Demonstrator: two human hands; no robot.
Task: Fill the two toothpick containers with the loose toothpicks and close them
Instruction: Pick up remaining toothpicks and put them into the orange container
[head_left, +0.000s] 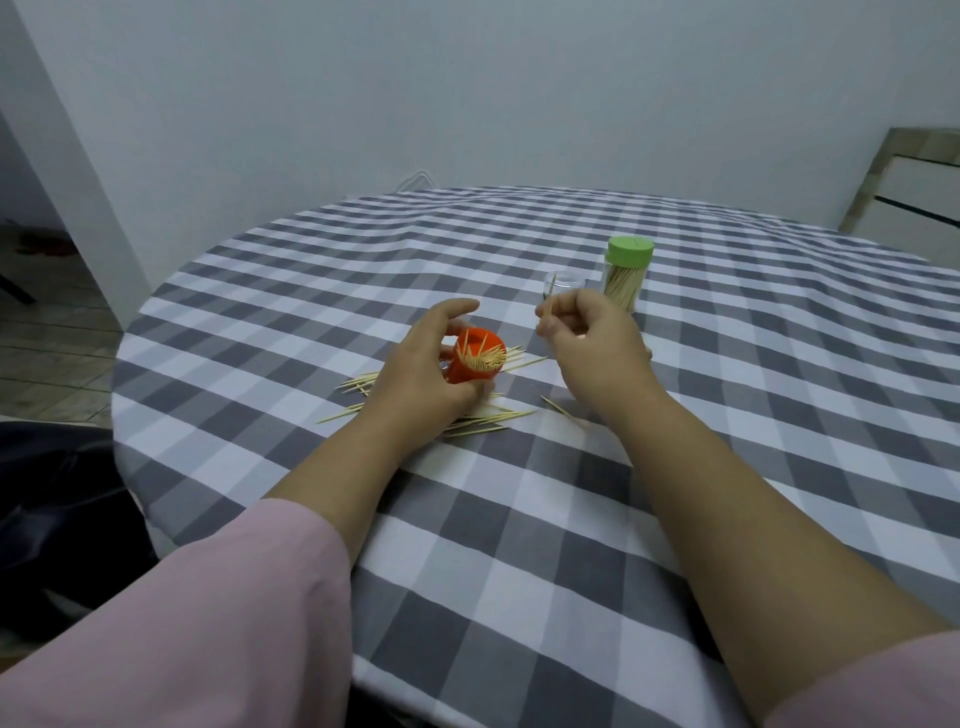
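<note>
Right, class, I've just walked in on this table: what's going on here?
A person is packing toothpicks into containers. The left hand grips an orange piece with toothpicks bristling from it, while the right hand pinches a single toothpick. The green-lidded container is already full and closed. Loose toothpicks still lie on the checked tablecloth.

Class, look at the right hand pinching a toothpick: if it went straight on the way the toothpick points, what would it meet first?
Probably the clear plastic cup just beyond the right hand; the thin wooden toothpick already overlaps it, though depth is unclear.
</note>
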